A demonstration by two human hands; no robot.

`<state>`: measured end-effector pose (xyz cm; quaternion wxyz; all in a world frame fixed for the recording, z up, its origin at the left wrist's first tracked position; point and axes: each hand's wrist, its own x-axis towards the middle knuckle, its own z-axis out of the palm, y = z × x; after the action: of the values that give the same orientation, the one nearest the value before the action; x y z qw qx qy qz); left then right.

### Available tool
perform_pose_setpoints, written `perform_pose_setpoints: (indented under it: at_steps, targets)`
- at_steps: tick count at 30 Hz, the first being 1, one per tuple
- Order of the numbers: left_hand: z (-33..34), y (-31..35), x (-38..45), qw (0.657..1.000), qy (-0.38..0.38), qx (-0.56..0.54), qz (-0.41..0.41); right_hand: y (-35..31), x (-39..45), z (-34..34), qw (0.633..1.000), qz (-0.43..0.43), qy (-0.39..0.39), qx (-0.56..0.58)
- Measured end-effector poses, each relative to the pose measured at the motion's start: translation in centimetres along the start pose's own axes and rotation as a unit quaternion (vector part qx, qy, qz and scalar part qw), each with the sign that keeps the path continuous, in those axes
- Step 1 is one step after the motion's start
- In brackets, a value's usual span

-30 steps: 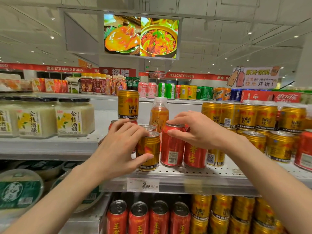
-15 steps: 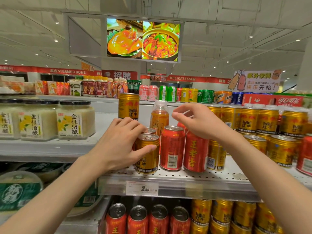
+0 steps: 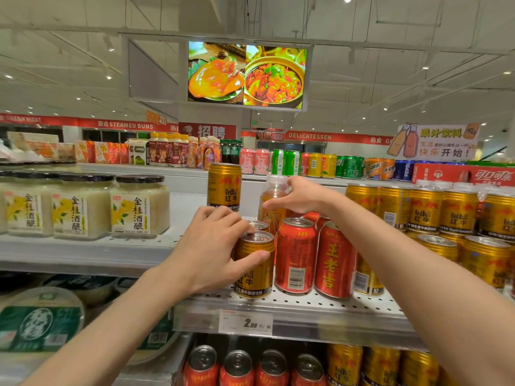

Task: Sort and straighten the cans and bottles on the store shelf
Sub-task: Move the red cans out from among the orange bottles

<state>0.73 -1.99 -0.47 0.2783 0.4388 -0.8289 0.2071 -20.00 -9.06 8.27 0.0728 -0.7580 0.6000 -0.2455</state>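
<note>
Cans and bottles crowd the perforated metal shelf (image 3: pixel 320 305) in the head view. At its front edge stands a gold Red Bull can (image 3: pixel 255 270) printed "红牛", and the left hand (image 3: pixel 207 254) grasps it, thumb across the front, fingers curled over the rim. Just beside it stand two red 王老吉 cans (image 3: pixel 296 254), the right one (image 3: pixel 335 263) showing its name in yellow. Behind them an orange drink bottle (image 3: pixel 274 203) with a clear cap stands upright; the right hand (image 3: pixel 301 196) reaches over the red cans and its fingers curl round the bottle's shoulder. Another Red Bull can (image 3: pixel 224 188) stands raised behind. A price tag (image 3: pixel 245 321) reads "2.80". Jars labelled 金桂酒酿 (image 3: pixel 139 207) sit to the left; signs read "STEAMED BUNS" (image 3: pixel 125 125) and "DELICATESSEN" (image 3: pixel 310 136).

Half a second ago the right hand hovered above the red cans; it has since moved back onto the bottle, while the left hand keeps its grip.
</note>
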Motion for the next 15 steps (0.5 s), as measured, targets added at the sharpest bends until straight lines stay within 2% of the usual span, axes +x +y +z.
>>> perform_pose_setpoints:
  at_steps: [3, 9, 15]
  targets:
    - [0.1, 0.1, -0.1, 1.0, 0.0, -0.001, -0.004, 0.3, -0.2, -0.1, 1.0, 0.0, 0.009, 0.016]
    - [0.3, 0.2, -0.1, 1.0, 0.002, 0.003, -0.016, 1.3, -1.3, -1.1, 0.988, 0.002, 0.1, 0.115]
    - [0.3, 0.4, 0.1, 0.999, 0.016, -0.022, -0.028, 2.3, -3.3, -2.8, 0.942, -0.01, 0.224, 0.25]
